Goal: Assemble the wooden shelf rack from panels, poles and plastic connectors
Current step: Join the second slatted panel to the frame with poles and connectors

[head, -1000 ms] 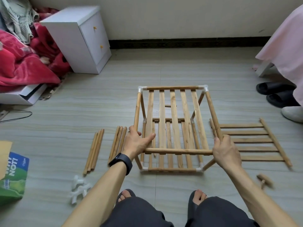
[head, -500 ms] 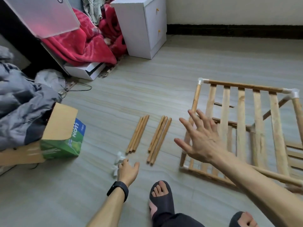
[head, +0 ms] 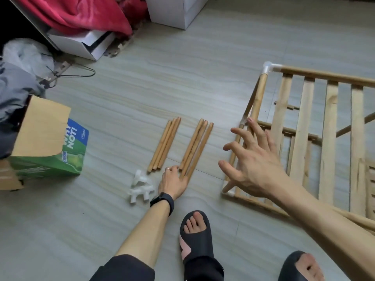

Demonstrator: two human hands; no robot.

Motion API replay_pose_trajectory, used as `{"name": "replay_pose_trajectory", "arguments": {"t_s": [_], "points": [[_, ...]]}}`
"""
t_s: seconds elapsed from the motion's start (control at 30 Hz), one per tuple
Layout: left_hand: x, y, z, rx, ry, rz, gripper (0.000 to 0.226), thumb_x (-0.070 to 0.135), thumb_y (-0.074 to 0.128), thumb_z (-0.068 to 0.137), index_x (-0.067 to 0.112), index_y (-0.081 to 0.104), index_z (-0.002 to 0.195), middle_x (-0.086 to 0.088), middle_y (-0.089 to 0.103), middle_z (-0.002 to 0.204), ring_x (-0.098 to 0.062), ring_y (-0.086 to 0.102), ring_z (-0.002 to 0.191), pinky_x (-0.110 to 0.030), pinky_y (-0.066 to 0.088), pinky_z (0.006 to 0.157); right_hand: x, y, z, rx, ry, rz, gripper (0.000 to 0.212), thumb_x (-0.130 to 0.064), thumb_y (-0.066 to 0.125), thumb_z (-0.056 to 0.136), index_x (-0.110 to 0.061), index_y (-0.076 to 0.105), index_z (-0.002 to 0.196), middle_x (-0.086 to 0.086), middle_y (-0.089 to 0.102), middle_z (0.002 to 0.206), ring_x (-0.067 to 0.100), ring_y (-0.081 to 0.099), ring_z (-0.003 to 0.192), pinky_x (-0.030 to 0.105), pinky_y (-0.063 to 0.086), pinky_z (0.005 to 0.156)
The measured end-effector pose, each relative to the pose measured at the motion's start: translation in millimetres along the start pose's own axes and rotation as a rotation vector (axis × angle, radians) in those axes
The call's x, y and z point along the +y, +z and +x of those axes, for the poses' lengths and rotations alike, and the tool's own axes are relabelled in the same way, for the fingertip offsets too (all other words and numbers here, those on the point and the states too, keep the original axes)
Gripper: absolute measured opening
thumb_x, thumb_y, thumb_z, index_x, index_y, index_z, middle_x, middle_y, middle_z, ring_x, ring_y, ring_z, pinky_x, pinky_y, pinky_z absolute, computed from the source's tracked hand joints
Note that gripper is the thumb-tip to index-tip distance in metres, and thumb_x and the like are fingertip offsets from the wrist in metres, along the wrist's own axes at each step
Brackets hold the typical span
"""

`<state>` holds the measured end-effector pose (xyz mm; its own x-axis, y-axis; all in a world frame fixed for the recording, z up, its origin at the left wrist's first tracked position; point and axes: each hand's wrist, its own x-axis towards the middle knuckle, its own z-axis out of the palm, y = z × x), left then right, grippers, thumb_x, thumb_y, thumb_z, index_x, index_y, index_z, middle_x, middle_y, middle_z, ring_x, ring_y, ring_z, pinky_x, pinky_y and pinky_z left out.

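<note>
The half-built rack [head: 306, 118] sits on the floor at the right, a white corner connector [head: 268, 67] on its far left corner. Well to its left lie a right bundle of poles [head: 197, 145] and a left bundle of poles [head: 165, 142], side by side. The left hand [head: 173, 182] lies at the right bundle's near ends, fingertips on them (gripping or not, I cannot tell). The right hand [head: 255, 165] hovers over the rack's left edge, fingers spread, holding nothing. Loose connectors [head: 140, 185] are heaped beside the left wrist; a green box [head: 48, 165] stands farther left.

black wristband [head: 162, 200], ring [head: 167, 169], black slide sandals [head: 195, 233], dark shorts [head: 123, 269].
</note>
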<state>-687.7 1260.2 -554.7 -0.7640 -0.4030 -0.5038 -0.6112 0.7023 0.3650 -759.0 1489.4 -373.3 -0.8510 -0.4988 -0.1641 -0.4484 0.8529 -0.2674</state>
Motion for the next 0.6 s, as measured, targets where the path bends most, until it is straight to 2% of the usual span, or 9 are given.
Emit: {"name": "replay_pose_trajectory", "arguments": {"t_s": [0.17,0.37,0.6], "points": [[26,14,27,0.010,-0.024,0.032,0.061,0.043,0.054,0.100,0.013,0.034,0.149,-0.013,0.041,0.147,-0.032,0.043,0.133,-0.045,0.043,0.100,0,-2,-4,0.005,0.013,-0.009,0.064,-0.071,0.022,0.084,-0.037,0.061,0.122,-0.007,0.023,0.163,0.019,-0.026,0.153,0.054,-0.012,0.123],[28,20,37,-0.025,-0.108,0.033,0.052,0.043,0.059,0.098,0.011,0.040,0.135,-0.014,0.041,0.139,-0.038,0.053,0.121,-0.044,0.046,0.094,-1,-3,-3,-0.010,0.014,-0.002,0.057,-0.069,0.028,0.087,-0.037,0.061,0.121,-0.008,0.023,0.162,0.017,-0.028,0.152,0.052,-0.013,0.123],[19,18,35,-0.061,-0.103,0.015,0.051,0.041,0.059,0.099,0.010,0.041,0.136,-0.019,0.046,0.135,-0.040,0.053,0.121,-0.044,0.045,0.098,-1,-2,-1,-0.014,0.013,-0.023,0.058,-0.070,0.027,0.086,-0.038,0.061,0.120,-0.008,0.024,0.162,0.017,-0.029,0.151,0.054,-0.010,0.123]]}}
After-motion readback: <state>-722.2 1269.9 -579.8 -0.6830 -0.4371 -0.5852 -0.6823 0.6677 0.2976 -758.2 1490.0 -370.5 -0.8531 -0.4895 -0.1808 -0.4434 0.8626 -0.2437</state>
